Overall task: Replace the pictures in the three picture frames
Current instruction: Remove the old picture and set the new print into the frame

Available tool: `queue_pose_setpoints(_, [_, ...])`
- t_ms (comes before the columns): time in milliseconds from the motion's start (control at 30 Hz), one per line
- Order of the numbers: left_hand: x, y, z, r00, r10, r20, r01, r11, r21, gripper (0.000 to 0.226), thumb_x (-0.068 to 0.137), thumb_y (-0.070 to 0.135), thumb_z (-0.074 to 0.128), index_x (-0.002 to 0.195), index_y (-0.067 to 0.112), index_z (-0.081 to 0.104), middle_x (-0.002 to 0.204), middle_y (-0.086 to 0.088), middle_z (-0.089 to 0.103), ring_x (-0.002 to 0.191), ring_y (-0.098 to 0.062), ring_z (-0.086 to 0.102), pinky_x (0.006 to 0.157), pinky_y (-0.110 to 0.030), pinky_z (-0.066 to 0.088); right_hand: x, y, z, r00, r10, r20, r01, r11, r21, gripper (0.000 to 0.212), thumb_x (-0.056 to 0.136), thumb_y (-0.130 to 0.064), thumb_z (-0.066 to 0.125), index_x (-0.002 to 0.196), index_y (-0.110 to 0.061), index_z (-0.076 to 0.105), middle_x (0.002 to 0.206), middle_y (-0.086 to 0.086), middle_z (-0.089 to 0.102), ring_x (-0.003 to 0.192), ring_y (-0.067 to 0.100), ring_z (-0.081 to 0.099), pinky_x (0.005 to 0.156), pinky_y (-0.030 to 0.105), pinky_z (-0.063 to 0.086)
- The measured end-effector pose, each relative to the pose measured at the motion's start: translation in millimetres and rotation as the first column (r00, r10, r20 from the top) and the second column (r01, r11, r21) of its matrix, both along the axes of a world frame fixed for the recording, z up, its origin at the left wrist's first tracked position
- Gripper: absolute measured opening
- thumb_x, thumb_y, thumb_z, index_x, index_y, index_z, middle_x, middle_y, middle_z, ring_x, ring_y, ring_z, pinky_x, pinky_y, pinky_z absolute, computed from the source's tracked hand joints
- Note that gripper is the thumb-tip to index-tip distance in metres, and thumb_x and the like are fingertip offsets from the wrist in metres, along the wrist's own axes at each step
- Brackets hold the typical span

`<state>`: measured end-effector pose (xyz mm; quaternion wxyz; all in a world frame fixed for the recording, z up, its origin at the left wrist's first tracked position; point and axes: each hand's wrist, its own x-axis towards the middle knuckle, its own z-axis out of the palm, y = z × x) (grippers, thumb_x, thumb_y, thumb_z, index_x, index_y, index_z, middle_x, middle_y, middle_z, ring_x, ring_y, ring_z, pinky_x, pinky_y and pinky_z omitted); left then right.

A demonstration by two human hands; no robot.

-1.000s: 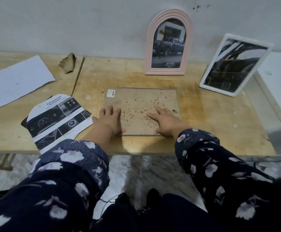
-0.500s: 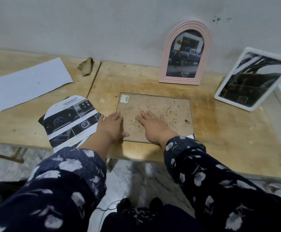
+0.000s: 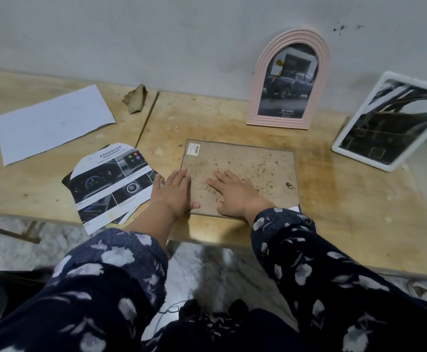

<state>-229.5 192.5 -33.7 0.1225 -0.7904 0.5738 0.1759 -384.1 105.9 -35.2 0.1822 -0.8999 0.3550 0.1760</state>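
Pressing down on a face-down rectangular frame with a speckled brown backing board [image 3: 242,171], both hands have their fingers flat and straight. The left hand [image 3: 173,193] sits on its left edge, half over the cut-out car brochure page [image 3: 108,185] lying just beside it. The right hand [image 3: 235,193] rests on the board near the front edge. The frame lies flat on the stained wooden table [image 3: 347,199]. A pink arched frame with a truck photo [image 3: 287,82] leans against the wall behind, and a white rectangular frame [image 3: 390,120] stands tilted to the right.
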Motion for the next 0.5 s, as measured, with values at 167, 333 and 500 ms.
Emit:
queue_pose_setpoints(167, [4, 6, -6, 0.989, 0.084, -0.124, -0.098, 0.989, -0.111, 0.095, 0.088, 0.059, 0.053, 0.155, 0.016, 0.002, 0.162, 0.0, -0.001, 0.147, -0.024, 0.007, 0.119, -0.049, 0.012, -48, 1, -5, 0.955, -0.276, 0.113, 0.283, 0.958, -0.056, 0.07, 0.088, -0.052, 0.048, 0.149, -0.035, 0.019, 0.16, 0.001, 0.003, 0.147, 0.025, -0.001, 0.117, 0.054, 0.003])
queue_pose_setpoints(333, [-4, 0, -3, 0.917, 0.33, -0.223, -0.377, 0.9, -0.218, 0.066, 0.094, 0.05, 0.048, 0.146, 0.018, 0.024, 0.15, -0.009, 0.022, 0.138, -0.033, 0.02, 0.11, -0.051, 0.024, -104, -9, -7, 0.856, -0.498, 0.139, 0.517, 0.821, -0.24, 0.065, 0.091, -0.051, 0.041, 0.146, -0.021, 0.026, 0.151, 0.01, 0.023, 0.137, 0.031, 0.021, 0.111, 0.051, 0.019])
queue_pose_setpoints(500, [-10, -2, -9, 0.893, 0.401, -0.204, -0.441, 0.87, -0.219, 0.053, 0.098, 0.049, 0.036, 0.142, 0.019, 0.035, 0.145, -0.01, 0.029, 0.134, -0.033, 0.025, 0.108, -0.051, 0.024, -133, -13, -8, 0.647, -0.744, 0.168, 0.762, 0.627, -0.162, 0.056, 0.092, -0.046, 0.04, 0.134, -0.01, 0.04, 0.134, 0.013, 0.038, 0.124, 0.031, 0.033, 0.098, 0.045, 0.031])
